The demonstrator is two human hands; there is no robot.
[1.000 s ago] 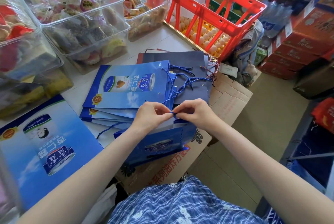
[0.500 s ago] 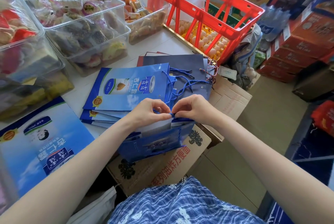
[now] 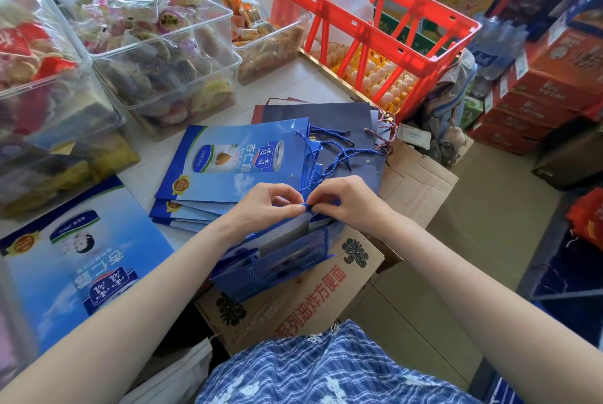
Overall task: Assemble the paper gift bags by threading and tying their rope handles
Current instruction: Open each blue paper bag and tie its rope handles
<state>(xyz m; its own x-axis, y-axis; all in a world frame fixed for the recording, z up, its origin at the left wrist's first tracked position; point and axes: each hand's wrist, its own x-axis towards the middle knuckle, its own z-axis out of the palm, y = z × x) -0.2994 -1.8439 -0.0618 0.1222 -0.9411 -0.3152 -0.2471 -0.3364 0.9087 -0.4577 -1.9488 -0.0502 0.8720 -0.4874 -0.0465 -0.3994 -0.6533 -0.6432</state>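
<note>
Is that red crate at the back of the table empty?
No, the red crate holds white plastic bags, and trays of eggs show through its open sides.

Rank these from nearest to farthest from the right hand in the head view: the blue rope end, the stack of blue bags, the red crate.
1. Blue rope end: pinched at the fingertips of the right hand.
2. Stack of blue bags: flat on the table, just beyond and left.
3. Red crate: at the table's far right edge.
</note>
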